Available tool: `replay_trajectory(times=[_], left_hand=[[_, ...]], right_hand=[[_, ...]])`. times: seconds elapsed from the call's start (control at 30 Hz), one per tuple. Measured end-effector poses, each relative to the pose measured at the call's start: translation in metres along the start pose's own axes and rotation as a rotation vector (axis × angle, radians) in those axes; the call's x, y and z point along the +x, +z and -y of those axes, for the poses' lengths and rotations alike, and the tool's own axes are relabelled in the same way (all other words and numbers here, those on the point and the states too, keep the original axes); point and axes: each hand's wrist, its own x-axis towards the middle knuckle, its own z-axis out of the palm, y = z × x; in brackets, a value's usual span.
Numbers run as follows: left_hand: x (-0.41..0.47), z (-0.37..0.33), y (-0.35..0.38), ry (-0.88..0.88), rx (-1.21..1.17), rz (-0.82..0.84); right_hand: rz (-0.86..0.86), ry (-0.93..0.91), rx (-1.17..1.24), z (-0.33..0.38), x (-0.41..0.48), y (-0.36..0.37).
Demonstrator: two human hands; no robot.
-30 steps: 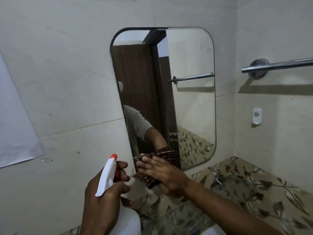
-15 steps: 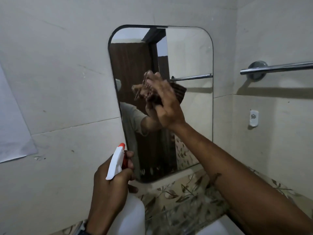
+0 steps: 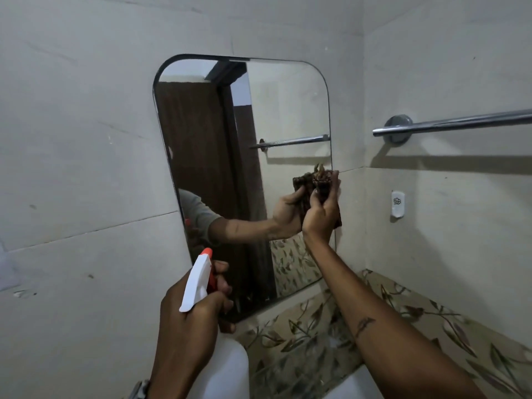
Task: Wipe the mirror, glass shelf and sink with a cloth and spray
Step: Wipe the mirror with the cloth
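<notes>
Right hand (image 3: 321,214) has its grip closed around a bunched-up dark brown cloth (image 3: 322,182), pressing it flat against the mirror (image 3: 288,110) right at the glass's right edge, about halfway up. Fingers are curled tight into the fabric, with a bit of cloth sticking out above and below the hand.

Left hand (image 3: 193,321) is wrapped shut around the neck of one white spray bottle (image 3: 198,280) (red nozzle tip and red trigger), index finger sitting on the trigger, held low in front of the mirror's bottom left corner. No label on the bottle that I can read.

One mirror, rounded corners, dark rim, mounted on pale wall tiles. One chrome towel bar (image 3: 452,125) on the side wall to the right, and one little white wall fitting (image 3: 398,203) below it with a small dark emblem, too tiny to read. A leaf-patterned tile band (image 3: 417,321) runs under the mirror.
</notes>
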Motion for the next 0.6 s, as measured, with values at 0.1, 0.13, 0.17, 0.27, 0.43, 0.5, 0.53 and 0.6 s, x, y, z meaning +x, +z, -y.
replay_trajectory(times=[0.1,0.13,0.17,0.27,0.43,0.5,0.53,0.6], left_hand=[[-0.002,0.004,0.001,0.017,0.02,-0.041],[-0.002,0.004,0.001,0.023,0.024,-0.048],[-0.003,0.004,0.0,0.027,0.026,-0.051],[-0.004,0.009,-0.004,0.025,0.036,-0.049],[-0.009,0.013,-0.013,-0.021,0.083,-0.106],[-0.01,0.014,-0.016,-0.037,0.09,-0.115],[-0.011,0.016,-0.017,-0.044,0.08,-0.124],[-0.013,0.018,-0.019,-0.054,0.076,-0.126]], right_hand=[[0.176,-0.16,-0.027,0.013,-0.017,0.01],[0.294,-0.269,-0.045,0.017,-0.025,0.014],[0.436,-0.397,-0.084,0.021,-0.033,0.016],[0.851,-0.774,-0.296,0.017,-0.054,0.012],[1.429,-1.315,-0.548,-0.044,-0.059,-0.036],[1.585,-1.417,-0.597,-0.065,-0.063,-0.052],[1.619,-1.432,-0.617,-0.07,-0.065,-0.058],[1.634,-1.434,-0.643,-0.073,-0.065,-0.063]])
